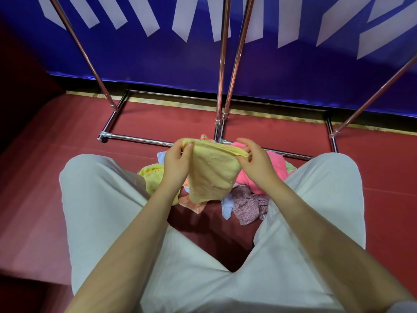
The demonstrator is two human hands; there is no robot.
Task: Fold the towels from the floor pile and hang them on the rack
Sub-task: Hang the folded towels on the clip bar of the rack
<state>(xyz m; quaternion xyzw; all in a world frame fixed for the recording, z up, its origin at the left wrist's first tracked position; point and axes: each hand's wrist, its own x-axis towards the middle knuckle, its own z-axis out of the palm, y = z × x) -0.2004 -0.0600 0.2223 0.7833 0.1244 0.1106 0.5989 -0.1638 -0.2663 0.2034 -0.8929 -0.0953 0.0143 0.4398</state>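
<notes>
A chrome rack (222, 86) is seen rising from the red floor (67, 136) against a blue banner (158, 59), and between the light trousers (108, 199) the floor pile (252, 199) of pink, lilac and blue towels is left unfolded. Above it a yellow towel (214, 170) is held at its top corners, pinched by the left hand (178, 158) and by the right hand (255, 159). The fold is probably best made with the corners matched and the top hem kept taut; open room is offered ahead, bounded by the rack's base rails.
</notes>
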